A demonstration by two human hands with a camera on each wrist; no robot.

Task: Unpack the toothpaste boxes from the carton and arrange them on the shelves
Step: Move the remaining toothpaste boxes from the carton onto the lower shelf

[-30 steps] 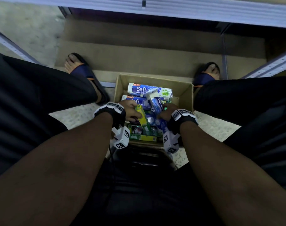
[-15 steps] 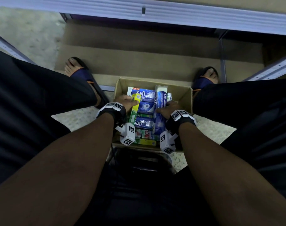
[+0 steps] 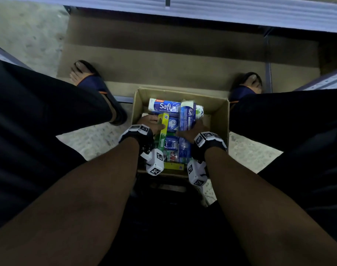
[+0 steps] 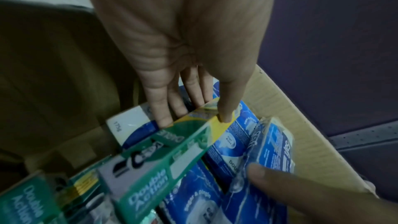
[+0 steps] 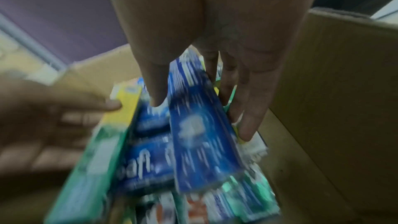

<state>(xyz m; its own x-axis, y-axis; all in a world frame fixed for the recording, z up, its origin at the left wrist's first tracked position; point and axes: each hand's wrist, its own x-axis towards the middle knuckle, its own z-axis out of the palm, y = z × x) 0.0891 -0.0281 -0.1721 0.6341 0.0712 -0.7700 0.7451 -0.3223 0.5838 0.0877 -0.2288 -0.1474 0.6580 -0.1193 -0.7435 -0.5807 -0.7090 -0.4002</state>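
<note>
An open brown carton stands on the floor between my feet, packed with toothpaste boxes. My left hand pinches a green and yellow box between thumb and fingers, its far end tilted up. My right hand grips a blue Safi box, thumb on one side and fingers on the other. More blue Safi boxes and green ones lie beneath in the carton.
Flattened cardboard covers the low shelf board ahead. A pale metal shelf rail crosses the top, with an upright at right. My sandalled feet and dark-trousered legs flank the carton on the speckled floor.
Both hands have lifted their boxes a little and turned them lengthwise, pointing away from me. The blue box now lies over the Safi box at the carton's far end.
</note>
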